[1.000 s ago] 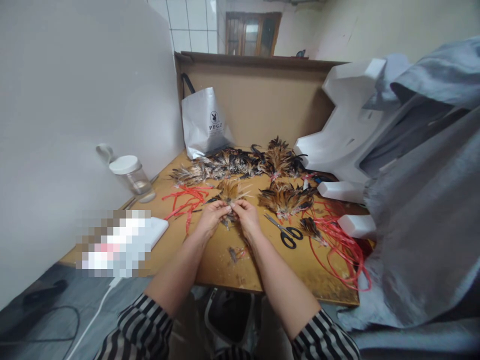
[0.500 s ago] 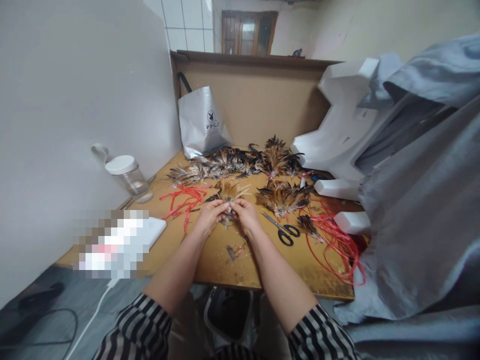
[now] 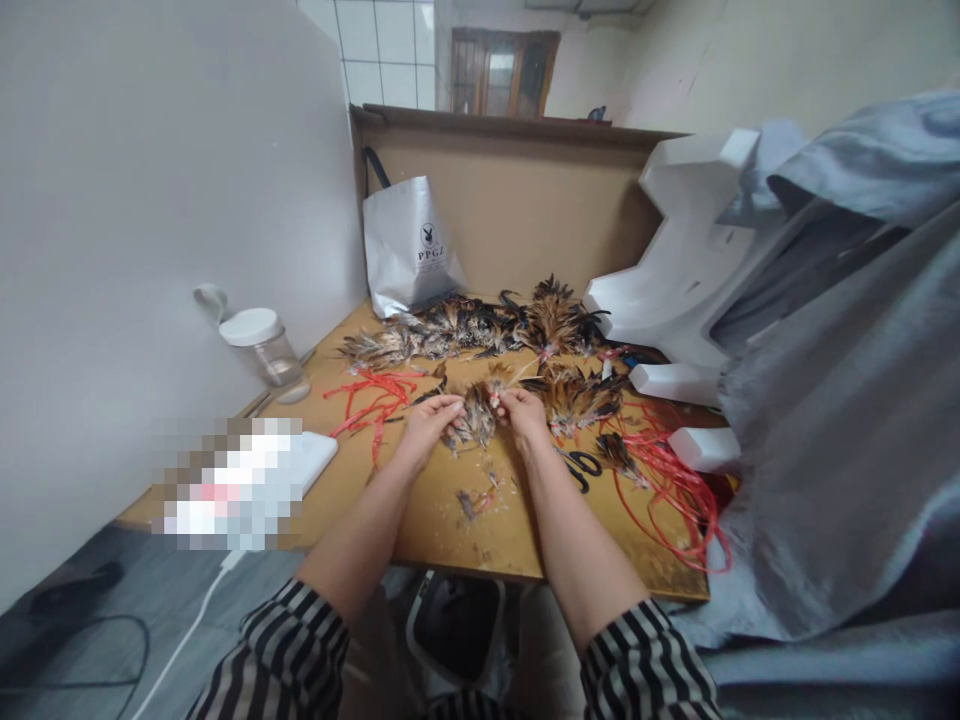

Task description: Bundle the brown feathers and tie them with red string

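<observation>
My right hand (image 3: 523, 410) pinches the base of a small tan feather bundle (image 3: 507, 380), with pale quills pointing up and right. To its left, my left hand (image 3: 437, 420) has its thumb and fingertips together at the edge of loose grey-brown feathers (image 3: 474, 418); what it grips is too small to make out. These loose feathers lie between the hands. Brown and black feather bunches (image 3: 576, 398) rest just beyond my right hand. The black-handled scissors (image 3: 581, 468) are partly hidden by my right wrist.
A long feather pile (image 3: 450, 328) spans the table's back, before a silver bag (image 3: 409, 245). Red strips (image 3: 371, 398) lie left, more red strands (image 3: 675, 490) right. A lidded jar (image 3: 266, 355) and white power bank (image 3: 319, 460) stand left; white foam (image 3: 675, 250) is at right.
My hands have moved apart. The right one went right with the tan bundle, now over part of the scissors, and the grey-brown feathers between them have come into view.
</observation>
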`<action>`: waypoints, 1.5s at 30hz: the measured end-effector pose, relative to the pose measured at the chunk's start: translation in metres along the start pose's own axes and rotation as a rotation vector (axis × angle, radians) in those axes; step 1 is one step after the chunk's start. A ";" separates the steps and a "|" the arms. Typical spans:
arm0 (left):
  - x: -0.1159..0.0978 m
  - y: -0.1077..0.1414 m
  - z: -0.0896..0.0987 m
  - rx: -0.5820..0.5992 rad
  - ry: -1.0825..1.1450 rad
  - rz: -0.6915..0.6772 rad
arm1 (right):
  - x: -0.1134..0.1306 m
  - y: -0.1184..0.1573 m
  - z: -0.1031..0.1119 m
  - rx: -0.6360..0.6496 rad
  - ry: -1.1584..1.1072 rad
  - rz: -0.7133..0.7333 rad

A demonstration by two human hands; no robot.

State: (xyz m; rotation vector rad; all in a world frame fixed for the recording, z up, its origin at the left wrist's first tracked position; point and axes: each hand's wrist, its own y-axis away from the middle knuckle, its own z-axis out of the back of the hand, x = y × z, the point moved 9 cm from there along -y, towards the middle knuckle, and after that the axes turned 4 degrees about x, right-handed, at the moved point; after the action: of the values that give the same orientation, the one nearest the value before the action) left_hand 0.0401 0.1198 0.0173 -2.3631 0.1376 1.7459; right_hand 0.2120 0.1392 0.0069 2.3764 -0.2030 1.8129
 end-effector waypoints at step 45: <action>-0.008 -0.006 0.028 -0.156 0.040 -0.099 | -0.001 0.006 -0.013 0.221 0.906 0.303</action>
State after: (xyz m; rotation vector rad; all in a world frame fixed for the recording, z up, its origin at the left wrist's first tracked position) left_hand 0.0124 0.1315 0.0180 -2.4675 -0.1121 1.7218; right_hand 0.1981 0.1354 0.0098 1.4328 -0.2611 2.9586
